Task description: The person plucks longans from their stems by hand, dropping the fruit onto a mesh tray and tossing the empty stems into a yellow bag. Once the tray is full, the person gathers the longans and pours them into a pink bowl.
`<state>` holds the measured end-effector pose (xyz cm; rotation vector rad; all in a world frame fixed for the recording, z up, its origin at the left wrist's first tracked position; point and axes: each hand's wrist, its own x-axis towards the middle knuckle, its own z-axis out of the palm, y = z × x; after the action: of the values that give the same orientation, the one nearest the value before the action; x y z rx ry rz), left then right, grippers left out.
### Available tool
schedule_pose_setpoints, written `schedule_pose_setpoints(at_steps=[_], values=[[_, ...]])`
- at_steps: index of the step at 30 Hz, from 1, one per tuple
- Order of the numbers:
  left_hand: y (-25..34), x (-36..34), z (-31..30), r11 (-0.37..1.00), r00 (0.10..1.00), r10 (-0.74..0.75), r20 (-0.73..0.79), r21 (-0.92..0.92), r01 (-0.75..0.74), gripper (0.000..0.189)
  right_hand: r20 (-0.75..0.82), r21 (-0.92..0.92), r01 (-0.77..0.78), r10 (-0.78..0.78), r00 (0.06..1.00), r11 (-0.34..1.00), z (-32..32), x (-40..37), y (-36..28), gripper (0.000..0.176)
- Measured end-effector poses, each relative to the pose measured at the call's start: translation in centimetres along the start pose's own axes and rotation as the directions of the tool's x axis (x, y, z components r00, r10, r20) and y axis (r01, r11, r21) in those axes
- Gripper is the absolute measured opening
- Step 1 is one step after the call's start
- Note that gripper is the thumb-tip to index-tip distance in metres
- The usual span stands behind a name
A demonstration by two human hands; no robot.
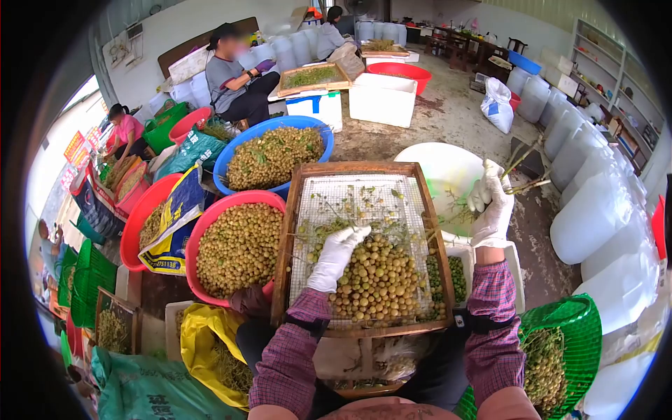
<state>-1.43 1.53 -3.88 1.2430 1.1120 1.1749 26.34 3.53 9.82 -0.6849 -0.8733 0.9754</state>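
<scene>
In front of me lies a wood-framed wire mesh screen [442,269] with a heap of small round yellow-brown fruits [378,276] on its near half. Green stalk bits [364,203] are scattered on its far half. My left hand [337,260], in a white glove, is at the heap's upper left edge, its fingers drawn together; what they hold, if anything, is hidden. My right hand [494,206], also gloved, is closed around a bunch of bare stems [523,164] beyond the screen's right side. Below that hand stands a white tub [420,154] with green stems inside.
At left stand a pink basin [192,245] and a blue basin [327,143], both full of fruits. A green basket [584,325] is at lower right, a yellow bag [199,329] at lower left. White barrels [588,217] line the right. Several people [234,87] sit farther back.
</scene>
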Motion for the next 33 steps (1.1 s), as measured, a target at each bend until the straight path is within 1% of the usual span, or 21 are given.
schedule_pose_setpoints(at_steps=[1,2,4,5,6,7,8,9,10,11,13,15,17,18,21,25,26,29,30,31,33], values=[[0.9,-0.2,-0.3,0.982,0.995,-0.091,-0.047,-0.170,0.081,0.028,-0.060,-0.164,-0.039,0.029,0.998,0.986,0.6,0.2,0.3,0.019],[1.3,-0.1,-0.9,0.962,0.998,-0.067,0.010,-0.266,0.067,0.033,-0.123,-0.320,-0.086,0.048,0.991,0.944,1.2,0.1,0.7,0.017],[2.8,0.0,-1.1,0.965,0.994,-0.069,0.081,-0.249,0.087,0.031,0.162,-0.441,-0.124,0.215,0.963,0.889,3.0,-1.4,2.7,0.027],[3.6,-0.3,-1.0,0.965,0.991,-0.068,0.117,-0.243,0.095,0.031,0.274,-0.607,0.008,0.200,0.941,0.794,3.6,-2.1,4.0,0.024],[4.5,-0.8,-0.5,0.979,0.992,-0.041,0.118,-0.193,0.064,0.028,0.296,-0.671,-0.089,0.376,0.878,0.736,5.5,-3.5,3.9,0.028],[4.0,-0.7,-0.4,0.990,0.988,0.017,0.153,-0.139,0.005,0.028,0.481,-0.602,0.087,0.274,0.833,0.794,5.0,-3.4,7.8,0.032],[3.1,-0.4,-0.4,0.995,0.980,0.070,0.189,-0.086,-0.055,0.027,0.448,-0.758,0.103,0.399,0.800,0.644,5.8,-4.1,8.0,0.041],[3.2,-0.7,-0.2,0.993,0.967,0.119,0.226,-0.032,-0.114,0.027,0.470,-0.796,0.145,0.449,0.760,0.588,6.6,-4.5,8.5,0.040],[3.2,-1.1,0.0,0.991,0.968,0.136,0.210,-0.030,-0.132,0.026,0.438,-0.814,0.121,0.463,0.770,0.568,7.1,-4.8,8.7,0.036],[3.4,-1.3,-0.2,0.999,0.976,0.052,0.210,-0.004,-0.052,0.027,0.406,-0.830,0.099,0.474,0.781,0.548,7.4,-5.1,8.6,0.033],[3.8,-1.7,-0.6,0.993,0.972,-0.114,0.204,0.038,0.109,0.028,0.434,-0.686,0.060,0.340,0.834,0.726,7.4,-5.4,9.0,0.028],[3.1,-2.1,-1.1,0.994,0.974,-0.112,0.199,0.006,0.113,0.036,0.395,-0.598,-0.040,0.337,0.855,0.801,6.9,-5.3,9.6,0.026],[1.2,-2.1,-2.1,0.991,0.981,-0.077,0.176,-0.094,0.095,0.041,0.327,-0.580,-0.205,0.456,0.828,0.789,6.0,-4.0,10.1,0.025],[1.5,-1.9,-2.4,0.993,0.965,-0.109,0.238,-0.024,0.118,0.046,0.278,-0.577,-0.257,0.482,0.831,0.775,6.0,-3.8,10.0,0.027],[1.9,-2.7,-1.0,0.992,0.952,-0.053,0.301,-0.090,0.084,0.045,0.258,-0.542,-0.311,0.507,0.823,0.781,5.7,-3.6,9.3,0.029],[1.8,-3.1,-0.4,0.982,0.949,-0.098,0.299,-0.127,0.141,0.034,0.263,-0.445,-0.383,0.527,0.808,0.809,5.5,-3.6,9.3,0.029],[1.8,-3.2,-0.3,0.977,0.955,-0.131,0.265,-0.129,0.169,0.033,0.234,-0.457,-0.381,0.522,0.820,0.804,5.3,-3.6,9.3,0.028],[2.3,-3.6,-0.3,0.939,0.979,-0.124,0.160,-0.301,0.168,0.030,0.175,-0.460,-0.397,0.520,0.836,0.794,5.3,-3.9,9.1,0.027],[2.1,-3.5,-0.2,0.874,0.990,-0.108,0.091,-0.466,0.138,0.027,0.173,-0.439,-0.416,0.529,0.830,0.796,5.4,-4.2,9.2,0.026],[1.9,-3.6,-0.1,0.908,0.990,-0.139,0.029,-0.395,0.140,0.026,0.172,-0.418,-0.434,0.538,0.825,0.798,5.4,-4.5,9.3,0.026],[1.8,-3.8,0.4,0.956,0.977,-0.185,-0.104,-0.251,0.154,0.024,0.157,-0.488,-0.353,0.478,0.864,0.798,6.1,-5.1,9.0,0.025]])
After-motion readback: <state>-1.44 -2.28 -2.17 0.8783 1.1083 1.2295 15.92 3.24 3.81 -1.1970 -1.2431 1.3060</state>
